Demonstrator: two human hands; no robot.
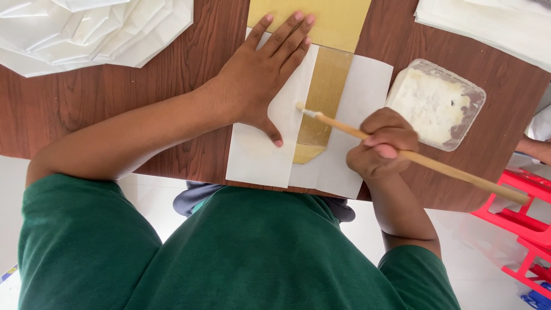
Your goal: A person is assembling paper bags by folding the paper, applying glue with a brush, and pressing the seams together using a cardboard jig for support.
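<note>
Two hands work over a white sheet (255, 158) lying at the near edge of the table (86, 109). Left hand (261, 72) lies flat, fingers spread, pressing the sheet's left flap down. Right hand (381, 143) is curled in a fist round a wooden brush (425, 162), whose white tip touches the gold strip (321, 103) showing between the two white flaps. Glue tub (436, 103) sits just right of the sheet, near the right edge. Folded white papers (94, 31) are stacked at the far left corner; more white sheets (488, 23) lie at the far right corner.
</note>
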